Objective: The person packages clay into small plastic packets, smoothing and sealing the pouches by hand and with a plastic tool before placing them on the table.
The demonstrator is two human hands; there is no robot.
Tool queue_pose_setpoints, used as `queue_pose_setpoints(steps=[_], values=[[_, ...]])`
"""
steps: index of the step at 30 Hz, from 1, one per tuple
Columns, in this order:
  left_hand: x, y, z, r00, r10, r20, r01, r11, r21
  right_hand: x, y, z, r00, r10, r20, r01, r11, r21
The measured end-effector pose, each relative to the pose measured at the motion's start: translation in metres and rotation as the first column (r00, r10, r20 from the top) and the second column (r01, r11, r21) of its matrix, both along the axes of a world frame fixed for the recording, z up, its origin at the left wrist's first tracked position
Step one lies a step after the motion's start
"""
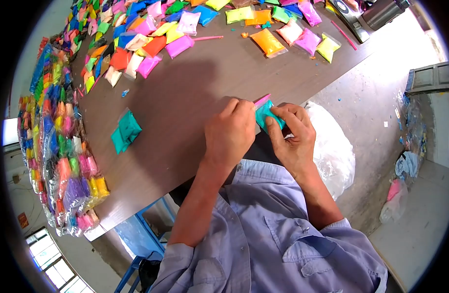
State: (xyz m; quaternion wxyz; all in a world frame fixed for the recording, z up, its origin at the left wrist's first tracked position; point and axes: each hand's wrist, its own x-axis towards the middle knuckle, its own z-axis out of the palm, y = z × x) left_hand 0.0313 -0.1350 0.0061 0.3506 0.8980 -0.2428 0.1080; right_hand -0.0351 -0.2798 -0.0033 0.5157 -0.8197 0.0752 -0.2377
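A teal packet of soft clay-like material in clear plastic is pinched between the thumb and fingers of my right hand, just over the table's near edge. My left hand is closed beside the packet's left side, its knuckles up. What its fingertips grip is hidden. A thin pink stick shows along the packet's upper edge, close to the left fingers. Another teal packet lies on the brown table, left of my hands.
Many colourful packets are heaped along the table's far side. Bundled bags of packets line the left edge. A pink stick, an orange packet and a dark metal cup lie farther off. White plastic bag is at right.
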Motion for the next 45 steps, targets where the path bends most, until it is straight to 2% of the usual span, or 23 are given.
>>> queue_pose_setpoints(steps=[4, 6, 16, 18, 21, 23, 25, 30, 33, 39, 41, 43, 44, 45], values=[[-0.005, 0.002, 0.011, 1.000, 0.020, -0.014, -0.020, 1.000, -0.007, 0.001, 0.000, -0.003, 1.000, 0.006, -0.006, -0.006, 1.000, 0.020], [-0.009, 0.001, 0.012, 0.996, -0.071, -0.058, 0.071, 0.997, 0.002, 0.001, 0.000, -0.004, 1.000, -0.001, -0.013, 0.001, 1.000, 0.001], [-0.003, 0.008, 0.011, 0.993, 0.056, -0.106, -0.053, 0.998, 0.034, 0.002, 0.000, -0.004, 1.000, 0.008, 0.008, -0.008, 1.000, -0.013], [-0.007, 0.008, 0.013, 0.998, 0.015, -0.065, -0.022, 0.993, -0.113, 0.002, -0.001, -0.003, 1.000, 0.012, -0.004, -0.012, 1.000, -0.020], [-0.017, 0.010, 0.011, 0.994, -0.037, -0.100, 0.024, 0.991, -0.129, 0.002, -0.001, -0.004, 1.000, 0.012, -0.005, -0.012, 1.000, -0.024], [-0.018, 0.017, 0.007, 0.991, -0.022, -0.133, 0.011, 0.997, -0.081, 0.002, 0.000, -0.004, 1.000, 0.009, 0.003, -0.009, 1.000, -0.022], [-0.016, 0.022, 0.005, 0.991, 0.069, -0.116, -0.071, 0.997, -0.016, 0.002, 0.001, -0.003, 1.000, 0.008, 0.007, -0.007, 1.000, -0.018], [-0.018, 0.027, 0.012, 0.985, 0.090, -0.148, -0.098, 0.994, -0.044, 0.002, 0.000, -0.002, 1.000, 0.006, -0.017, -0.006, 0.999, -0.038], [-0.031, 0.021, 0.015, 0.978, 0.031, -0.204, -0.062, 0.987, -0.147, 0.001, -0.001, 0.000, 0.999, 0.004, -0.046, -0.005, 0.999, -0.038], [-0.025, 0.029, 0.006, 0.982, 0.117, -0.149, -0.120, 0.993, -0.013, 0.001, -0.001, 0.001, 0.998, 0.004, -0.055, -0.005, 1.000, -0.026], [-0.024, 0.028, 0.011, 0.983, 0.103, -0.155, -0.110, 0.993, -0.039, 0.002, 0.000, 0.002, 0.998, 0.009, -0.069, -0.011, 1.000, -0.020], [-0.025, 0.020, 0.014, 0.995, 0.015, -0.099, -0.029, 0.990, -0.141, 0.003, 0.001, 0.004, 0.998, -0.012, -0.061, 0.012, 1.000, -0.012], [-0.026, 0.016, 0.017, 0.995, 0.015, -0.099, -0.029, 0.990, -0.141, 0.003, 0.000, 0.004, 0.998, -0.012, -0.061, 0.011, 1.000, -0.012], [-0.026, 0.011, 0.020, 0.991, -0.005, -0.136, -0.002, 0.999, -0.045, 0.003, 0.000, 0.003, 0.997, -0.019, -0.070, 0.016, 0.999, -0.033]])
